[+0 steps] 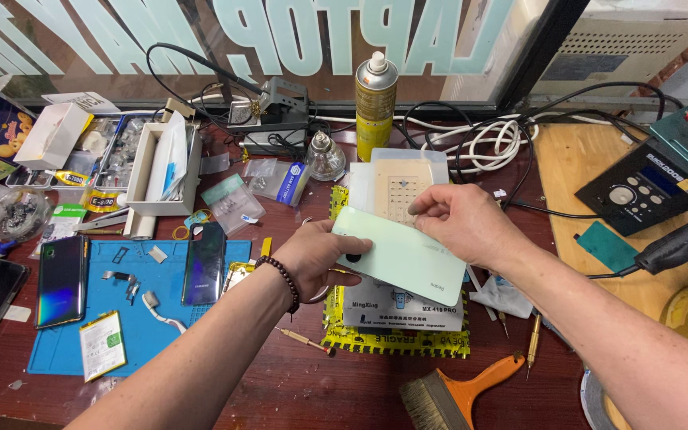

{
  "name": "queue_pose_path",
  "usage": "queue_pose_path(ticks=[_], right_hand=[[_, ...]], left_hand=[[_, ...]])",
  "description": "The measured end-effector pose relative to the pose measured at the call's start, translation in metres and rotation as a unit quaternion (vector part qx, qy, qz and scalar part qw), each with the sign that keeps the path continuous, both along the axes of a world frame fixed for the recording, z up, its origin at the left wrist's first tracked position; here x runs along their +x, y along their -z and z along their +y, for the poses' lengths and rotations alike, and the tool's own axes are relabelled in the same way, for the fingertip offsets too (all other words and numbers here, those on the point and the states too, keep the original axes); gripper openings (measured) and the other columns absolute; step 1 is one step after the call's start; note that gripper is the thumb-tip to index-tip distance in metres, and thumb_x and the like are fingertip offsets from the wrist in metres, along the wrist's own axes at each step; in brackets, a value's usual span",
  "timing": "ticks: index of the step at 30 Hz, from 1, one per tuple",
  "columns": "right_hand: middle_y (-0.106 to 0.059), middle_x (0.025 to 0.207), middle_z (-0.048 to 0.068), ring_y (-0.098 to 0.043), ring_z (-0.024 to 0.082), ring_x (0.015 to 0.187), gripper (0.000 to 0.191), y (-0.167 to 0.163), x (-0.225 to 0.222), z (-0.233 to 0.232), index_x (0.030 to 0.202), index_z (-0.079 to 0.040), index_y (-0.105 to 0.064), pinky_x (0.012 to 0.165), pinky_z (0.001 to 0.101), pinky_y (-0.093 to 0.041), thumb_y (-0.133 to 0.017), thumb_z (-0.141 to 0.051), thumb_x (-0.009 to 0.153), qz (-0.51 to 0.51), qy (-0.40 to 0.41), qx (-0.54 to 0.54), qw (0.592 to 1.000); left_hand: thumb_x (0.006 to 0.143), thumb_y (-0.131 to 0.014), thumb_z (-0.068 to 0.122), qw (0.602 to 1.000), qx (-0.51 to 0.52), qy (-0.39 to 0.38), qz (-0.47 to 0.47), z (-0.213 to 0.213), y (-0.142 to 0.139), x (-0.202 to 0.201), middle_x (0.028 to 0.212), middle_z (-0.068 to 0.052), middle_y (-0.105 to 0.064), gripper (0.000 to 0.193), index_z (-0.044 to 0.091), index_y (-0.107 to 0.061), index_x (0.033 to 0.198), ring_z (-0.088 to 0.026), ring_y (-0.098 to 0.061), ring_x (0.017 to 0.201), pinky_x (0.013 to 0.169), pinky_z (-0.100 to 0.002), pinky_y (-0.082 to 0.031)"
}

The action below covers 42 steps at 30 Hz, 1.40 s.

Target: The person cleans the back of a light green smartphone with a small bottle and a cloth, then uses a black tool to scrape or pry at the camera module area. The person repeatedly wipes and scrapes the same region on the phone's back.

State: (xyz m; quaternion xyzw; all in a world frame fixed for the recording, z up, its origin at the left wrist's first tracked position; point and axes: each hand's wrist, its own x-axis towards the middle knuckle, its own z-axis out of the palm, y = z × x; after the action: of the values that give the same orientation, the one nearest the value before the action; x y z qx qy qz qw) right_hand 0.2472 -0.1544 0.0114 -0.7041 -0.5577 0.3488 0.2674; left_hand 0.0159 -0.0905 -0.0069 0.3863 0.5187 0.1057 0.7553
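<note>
We hold a pale green phone back cover (404, 253) between both hands, lifted above the cluttered tabletop (296, 382) and hovering over a white box (404, 309) that sits on a yellow-and-black mat (376, 342). Our left hand (316, 255) grips the cover's near-left end, thumb on top beside the dark camera cut-out, fingers (342, 248) closed on the panel. Our right hand (463, 223) pinches the far upper edge, fingertips together on the rim. The cover lies tilted, its long side running from upper left to lower right. We judge the step in hand to be handling or inspecting the loose cover, well apart from the phones; which phone it belongs to we cannot tell. To our left a blue work mat (65, 350) carries a dark phone (60, 280), another dark phone (204, 263), a small battery (102, 344) and loose parts. Any further move with the cover calls for a steady two-handed grip on its edges, keeping the thin panel flat and unbent, and clear of the screwdriver (306, 341) and brush (459, 390) lying just below. A yellow spray can (376, 103) stands behind, near the window.
</note>
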Motion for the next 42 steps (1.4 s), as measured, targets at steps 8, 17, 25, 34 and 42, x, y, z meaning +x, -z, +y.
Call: queue_pose_path(ticks=[8, 17, 25, 34, 42], right_hand=[[-0.077, 0.086, 0.006, -0.070, 0.010, 0.078, 0.022, 0.011, -0.001, -0.001, 0.105, -0.002, -0.076, 0.072, 0.0270, -0.058, -0.073, -0.012, 0.086, 0.033, 0.016, 0.022, 0.999], [-0.078, 0.091, 0.005, -0.071, 0.008, 0.084, 0.024, 0.011, -0.001, -0.007, 0.110, -0.001, -0.075, 0.076, 0.0253, -0.059, -0.072, -0.008, 0.087, 0.088, 0.030, 0.038, 0.995], [-0.078, 0.096, 0.006, -0.071, 0.010, 0.083, 0.029, 0.011, -0.004, -0.009, 0.115, -0.001, -0.073, 0.073, 0.0264, -0.059, -0.071, -0.009, 0.088, 0.138, 0.077, -0.002, 0.987], [-0.079, 0.089, 0.004, -0.071, 0.006, 0.081, 0.025, 0.004, 0.001, -0.011, 0.110, -0.003, -0.075, 0.073, 0.0247, -0.059, -0.073, -0.012, 0.087, 0.066, 0.030, 0.050, 0.996], [-0.075, 0.084, 0.002, -0.065, 0.005, 0.073, 0.019, -0.004, 0.001, -0.016, 0.102, -0.002, -0.077, 0.066, 0.0247, -0.055, -0.073, -0.016, 0.089, 0.127, 0.012, 0.008, 0.992]], left_hand=[[0.085, -0.075, 0.009, 1.000, -0.007, -0.014, -0.008, -0.002, 0.002, 0.002, 0.108, -0.009, -0.073, 0.040, 0.007, -0.062, 0.122, -0.023, -0.074, 0.087, 0.068, -0.037, -0.064], [0.084, -0.075, 0.009, 1.000, -0.018, -0.022, -0.011, -0.001, 0.003, 0.001, 0.109, -0.008, -0.073, 0.040, 0.007, -0.062, 0.121, -0.020, -0.074, 0.089, 0.067, -0.035, -0.066], [0.089, -0.074, 0.016, 0.999, -0.018, -0.030, -0.018, 0.000, 0.007, -0.002, 0.109, -0.009, -0.072, 0.034, 0.005, -0.064, 0.120, -0.021, -0.073, 0.089, 0.071, -0.036, -0.065], [0.094, -0.067, 0.022, 0.997, -0.020, -0.018, -0.073, 0.010, 0.000, -0.009, 0.104, -0.007, -0.075, 0.029, 0.004, -0.069, 0.116, -0.020, -0.074, 0.087, 0.076, -0.038, -0.064], [0.098, -0.068, 0.021, 0.994, 0.043, -0.004, -0.101, 0.017, -0.011, -0.015, 0.110, -0.011, -0.073, 0.030, -0.001, -0.069, 0.118, -0.020, -0.070, 0.093, 0.085, -0.037, -0.059]])
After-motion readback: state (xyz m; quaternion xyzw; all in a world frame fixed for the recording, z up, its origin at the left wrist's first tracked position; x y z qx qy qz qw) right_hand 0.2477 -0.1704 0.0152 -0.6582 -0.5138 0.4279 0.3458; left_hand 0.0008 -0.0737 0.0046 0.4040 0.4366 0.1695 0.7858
